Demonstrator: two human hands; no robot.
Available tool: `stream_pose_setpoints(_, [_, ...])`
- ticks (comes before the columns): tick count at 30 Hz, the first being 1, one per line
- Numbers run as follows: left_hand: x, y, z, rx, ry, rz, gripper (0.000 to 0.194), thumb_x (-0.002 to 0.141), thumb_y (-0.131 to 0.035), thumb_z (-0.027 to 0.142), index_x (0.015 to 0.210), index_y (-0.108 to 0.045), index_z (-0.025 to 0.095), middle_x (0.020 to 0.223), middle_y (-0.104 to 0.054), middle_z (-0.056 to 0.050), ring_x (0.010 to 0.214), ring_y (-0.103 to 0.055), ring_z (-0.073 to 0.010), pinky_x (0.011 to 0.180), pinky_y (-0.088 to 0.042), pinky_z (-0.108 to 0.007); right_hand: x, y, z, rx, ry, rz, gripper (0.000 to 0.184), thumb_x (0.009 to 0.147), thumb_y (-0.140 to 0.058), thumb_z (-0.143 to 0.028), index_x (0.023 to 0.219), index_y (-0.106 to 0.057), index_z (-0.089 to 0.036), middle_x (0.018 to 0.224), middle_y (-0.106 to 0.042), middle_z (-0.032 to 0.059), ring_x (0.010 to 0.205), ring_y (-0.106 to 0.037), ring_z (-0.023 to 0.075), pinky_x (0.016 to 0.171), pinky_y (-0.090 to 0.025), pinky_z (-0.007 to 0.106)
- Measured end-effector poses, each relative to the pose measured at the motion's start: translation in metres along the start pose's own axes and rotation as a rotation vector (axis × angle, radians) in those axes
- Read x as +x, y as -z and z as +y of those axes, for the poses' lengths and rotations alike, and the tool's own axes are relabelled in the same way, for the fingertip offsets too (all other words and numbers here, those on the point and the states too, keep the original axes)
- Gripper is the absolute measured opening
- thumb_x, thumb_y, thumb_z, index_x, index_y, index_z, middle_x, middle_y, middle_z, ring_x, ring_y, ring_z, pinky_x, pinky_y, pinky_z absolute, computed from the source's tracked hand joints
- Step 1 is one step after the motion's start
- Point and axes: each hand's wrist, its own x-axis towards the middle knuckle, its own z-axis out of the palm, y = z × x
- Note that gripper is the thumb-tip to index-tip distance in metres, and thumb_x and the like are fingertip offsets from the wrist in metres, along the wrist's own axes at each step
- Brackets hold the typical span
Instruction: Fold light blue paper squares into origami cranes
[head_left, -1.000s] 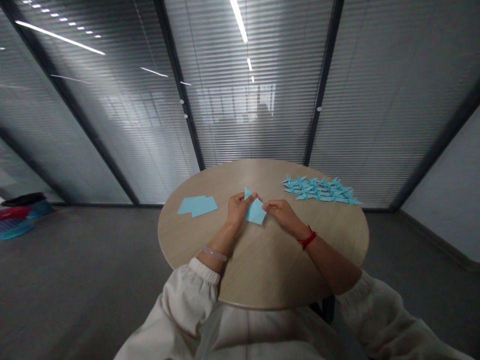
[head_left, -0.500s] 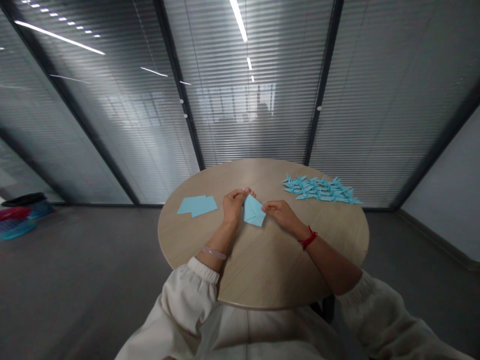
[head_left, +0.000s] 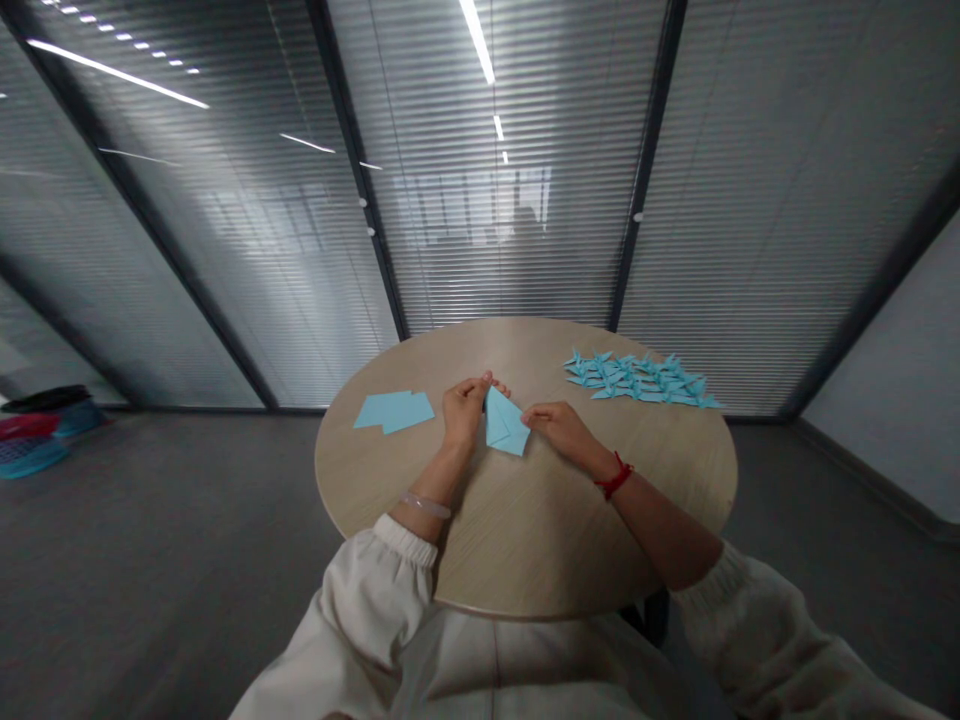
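Note:
A light-blue sheet of origami paper [head_left: 507, 424], partly folded with crease lines and a flap showing, is held above the middle of the round table. My left hand [head_left: 465, 408] pinches its upper left edge between thumb and fingers. On the opposite side, my right hand [head_left: 562, 427] grips the paper's right corner with the fingertips. Flat blue paper sheets [head_left: 395, 411] lie overlapping to the left of my left hand. Several folded blue paper cranes [head_left: 637, 379] sit packed in rows beyond my right hand.
The round wooden table [head_left: 517, 560] stands close in front of my body. Behind it rises a glass partition with blinds [head_left: 510, 280]. Baskets [head_left: 34, 445] in red and blue rest on the floor at far left.
Both hands keep their grip on the folded paper. The paper and hands have barely shifted; everything else on the table stays put.

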Motion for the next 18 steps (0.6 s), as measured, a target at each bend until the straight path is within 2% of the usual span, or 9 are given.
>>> stream_pose_setpoints(7, [-0.004, -0.002, 0.004, -0.028, -0.008, 0.035, 0.044, 0.064, -0.076, 0.053, 0.069, -0.066, 0.010, 0.070, -0.071, -0.011, 0.065, -0.069, -0.0202, 0.062, -0.053, -0.030, -0.001, 0.001, -0.003, 0.045, 0.004, -0.057, 0.034, 0.083, -0.054, -0.041, 0.070, -0.070, -0.015, 0.066, -0.065, 0.0005, 0.063, -0.054, 0.0144, 0.062, -0.039, 0.024])
stream_pose_setpoints(11, [-0.002, 0.000, -0.001, -0.054, -0.011, 0.009, 0.044, 0.065, -0.076, 0.051, 0.070, -0.066, 0.009, 0.073, -0.071, -0.011, 0.065, -0.068, -0.0184, 0.064, -0.053, -0.030, -0.001, 0.004, -0.003, -0.022, 0.030, -0.044, 0.035, 0.083, -0.054, -0.040, 0.063, -0.068, -0.016, 0.058, -0.060, -0.0008, 0.057, -0.051, 0.0131, 0.057, -0.036, 0.023])
stream_pose_setpoints(14, [0.002, 0.002, -0.005, -0.033, -0.002, -0.028, 0.045, 0.065, -0.075, 0.054, 0.073, -0.067, 0.010, 0.076, -0.071, -0.010, 0.066, -0.066, -0.0165, 0.064, -0.052, -0.028, 0.001, 0.005, 0.000, -0.022, -0.001, 0.003, 0.032, 0.082, -0.054, -0.038, 0.064, -0.068, -0.016, 0.060, -0.063, 0.0009, 0.059, -0.054, 0.0146, 0.059, -0.037, 0.025])
stream_pose_setpoints(16, [0.004, 0.002, -0.005, 0.023, 0.006, -0.041, 0.047, 0.067, -0.074, 0.054, 0.084, -0.069, 0.011, 0.079, -0.071, -0.009, 0.066, -0.064, -0.0146, 0.061, -0.050, -0.025, 0.003, 0.006, 0.005, 0.025, -0.047, 0.066, 0.030, 0.082, -0.053, -0.037, 0.068, -0.069, -0.016, 0.066, -0.066, 0.0034, 0.064, -0.057, 0.0166, 0.063, -0.040, 0.026])
stream_pose_setpoints(18, [0.004, 0.001, -0.004, 0.072, 0.013, -0.073, 0.056, 0.066, -0.075, 0.051, 0.107, -0.066, 0.014, 0.086, -0.071, -0.008, 0.069, -0.064, -0.0142, 0.062, -0.049, -0.024, 0.005, 0.006, 0.010, 0.077, -0.074, 0.125, 0.030, 0.082, -0.051, -0.038, 0.071, -0.069, -0.016, 0.072, -0.069, 0.0055, 0.068, -0.060, 0.0182, 0.066, -0.043, 0.028])
